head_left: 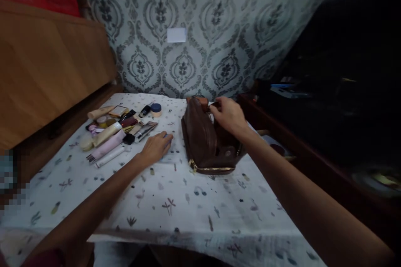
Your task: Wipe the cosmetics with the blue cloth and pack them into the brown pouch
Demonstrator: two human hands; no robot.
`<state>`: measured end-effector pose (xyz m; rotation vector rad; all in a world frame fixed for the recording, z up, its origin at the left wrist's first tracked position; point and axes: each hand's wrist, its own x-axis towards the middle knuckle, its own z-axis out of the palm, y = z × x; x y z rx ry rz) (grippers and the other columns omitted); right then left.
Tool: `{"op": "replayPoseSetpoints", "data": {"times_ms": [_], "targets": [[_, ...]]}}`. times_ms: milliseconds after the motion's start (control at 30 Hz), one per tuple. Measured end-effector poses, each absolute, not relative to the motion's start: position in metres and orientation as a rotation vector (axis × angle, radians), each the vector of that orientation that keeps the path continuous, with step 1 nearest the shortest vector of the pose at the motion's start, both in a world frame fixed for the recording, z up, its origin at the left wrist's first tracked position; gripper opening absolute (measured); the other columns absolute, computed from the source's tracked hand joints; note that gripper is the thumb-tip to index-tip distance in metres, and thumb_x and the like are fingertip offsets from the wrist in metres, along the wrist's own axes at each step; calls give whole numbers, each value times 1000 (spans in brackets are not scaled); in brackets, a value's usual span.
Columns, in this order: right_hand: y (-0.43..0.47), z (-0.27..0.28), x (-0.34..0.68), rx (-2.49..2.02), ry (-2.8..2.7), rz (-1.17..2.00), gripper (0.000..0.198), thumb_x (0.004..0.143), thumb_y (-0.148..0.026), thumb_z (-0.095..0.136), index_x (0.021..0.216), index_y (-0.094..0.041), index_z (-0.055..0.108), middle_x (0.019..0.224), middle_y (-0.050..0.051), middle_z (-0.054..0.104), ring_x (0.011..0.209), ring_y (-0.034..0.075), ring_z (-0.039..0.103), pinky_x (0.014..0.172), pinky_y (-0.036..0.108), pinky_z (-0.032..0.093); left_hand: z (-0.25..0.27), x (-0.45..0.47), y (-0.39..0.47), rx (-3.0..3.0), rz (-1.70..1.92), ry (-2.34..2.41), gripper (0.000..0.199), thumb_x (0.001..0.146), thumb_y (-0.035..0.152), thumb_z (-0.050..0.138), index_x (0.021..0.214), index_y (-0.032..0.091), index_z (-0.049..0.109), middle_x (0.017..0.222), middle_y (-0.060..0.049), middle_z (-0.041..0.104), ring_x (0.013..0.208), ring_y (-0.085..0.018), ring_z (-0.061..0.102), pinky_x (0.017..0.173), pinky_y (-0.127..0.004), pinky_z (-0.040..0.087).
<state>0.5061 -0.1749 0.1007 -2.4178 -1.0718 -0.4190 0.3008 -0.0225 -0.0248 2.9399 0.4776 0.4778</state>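
Observation:
A brown leather bag (200,137) with a gold zipper stands on the table, its upper part open. My right hand (230,117) is closed over the bag's top edge at the far right, and the fingertips partly disappear behind the leather. Left of the bag, my left hand (156,148) rests low at the tablecloth with fingers curled. Something bluish shows at its fingertips, too small to name. Beside that hand lies a pile of cosmetics, with a lilac tube (108,146), a cream tube (106,133) and a white tube (111,156). Behind them stands a jar with a dark blue lid (156,109).
A white printed cloth (184,212) covers the table. Patterned wallpaper (188,4) with a white plate (176,35) rises behind. A wooden cabinet (53,66) borders the left side. Dark furniture (338,91) stands close on the right, with a blue item (288,91) on it.

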Motion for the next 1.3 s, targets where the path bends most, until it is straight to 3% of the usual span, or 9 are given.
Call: {"op": "replayPoseSetpoints", "data": {"times_ms": [67, 133, 267, 400, 533, 767, 967, 1100, 1300], "targets": [[-184, 105, 485, -2058, -1216, -641, 30, 94, -28, 54, 118, -13, 65, 113, 16, 70, 97, 26, 68, 85, 39, 55, -28, 291, -20, 2970, 428, 509, 21, 97, 29, 46, 106, 23, 64, 101, -8, 61, 91, -23, 61, 73, -32, 48], [-189, 103, 457, -1756, -1344, -652, 24, 96, -27, 51, 112, -18, 66, 104, 11, 70, 88, 22, 67, 76, 34, 56, -31, 284, -19, 2989, 401, 533, 23, 99, 33, 45, 105, 23, 65, 103, -9, 61, 96, -24, 61, 73, -31, 48], [-183, 73, 397, -1516, -1619, -477, 19, 99, -22, 46, 105, -21, 64, 97, 8, 69, 88, 19, 65, 81, 32, 54, -33, 273, -16, 2995, 418, 562, 23, 99, 33, 46, 105, 22, 66, 104, -9, 62, 98, -24, 61, 78, -34, 50], [-158, 24, 366, -1652, -1850, -179, 19, 98, -17, 45, 102, -19, 64, 103, 10, 68, 99, 21, 62, 87, 34, 53, -37, 266, -11, 2977, 492, 568, 20, 93, 20, 48, 99, 17, 66, 103, -14, 64, 101, -29, 63, 83, -39, 52], [-129, -4, 362, -1758, -1654, 2, 17, 95, -15, 50, 107, -19, 62, 110, 9, 65, 105, 20, 60, 93, 33, 51, -43, 266, -4, 2924, 574, 545, 22, 87, 15, 48, 100, 15, 66, 106, -16, 67, 104, -29, 64, 85, -39, 54], [-84, -30, 369, -1696, -1157, 102, 22, 101, -21, 41, 110, -18, 62, 109, 9, 66, 106, 18, 60, 98, 34, 48, -29, 268, -8, 3059, 500, 781, 27, 92, 27, 47, 102, 19, 70, 106, -13, 70, 93, -28, 68, 67, -34, 50], [-82, -53, 375, -1709, -1091, 116, 20, 99, -17, 42, 102, -19, 62, 100, 7, 67, 98, 19, 62, 92, 32, 49, -6, 257, 3, 3060, 737, 1023, 36, 99, 36, 34, 98, 21, 68, 99, -11, 69, 88, -28, 66, 62, -34, 45], [-87, -56, 375, -1701, -1105, 141, 17, 98, -19, 46, 103, -19, 62, 98, 6, 68, 94, 18, 63, 88, 30, 50, 3, 254, 9, 3009, 554, 1246, 39, 99, 39, 33, 106, 19, 66, 100, -14, 67, 80, -31, 66, 56, -35, 41], [-84, -60, 377, -1680, -1128, 201, 18, 95, -18, 45, 100, -19, 63, 96, 5, 68, 91, 18, 63, 85, 29, 50, 7, 260, -3, 2973, 341, 1461, 44, 100, 40, 33, 118, 15, 64, 117, -22, 61, 95, -39, 66, 64, -43, 51]]}}
